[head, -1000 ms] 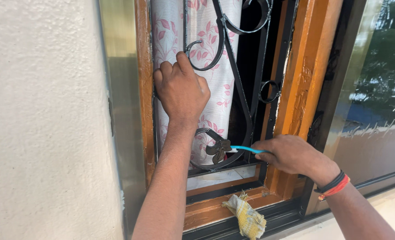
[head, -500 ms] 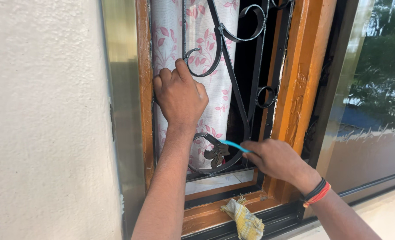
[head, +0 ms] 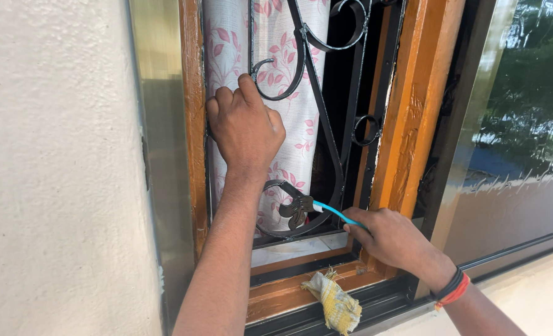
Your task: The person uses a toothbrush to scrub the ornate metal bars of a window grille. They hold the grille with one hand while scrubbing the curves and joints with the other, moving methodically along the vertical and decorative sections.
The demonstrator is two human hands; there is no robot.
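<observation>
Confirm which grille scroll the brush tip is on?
The low scroll at the grille's bottom, with the leaf-shaped piece; the blue brush in the right hand touches it. The upper scroll sits by the left hand, with no brush there.

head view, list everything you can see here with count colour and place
window grille: one, black scrolled metal, inside the frame
small brush: one, blue handle, pale head against the grille's lower scroll
curtain: one, white with pink flowers, behind the grille
window frame: one, orange-brown wood, around the opening
rag: one, yellow and white, crumpled on the sill track at bottom
wall: one, cream, at left
glass pane: one, dark and reflective, at right
wristbands: red and black, count unclear, on the right wrist
left hand: one, gripping the grille by the frame's left side
right hand: one, holding the brush handle, low centre
</observation>
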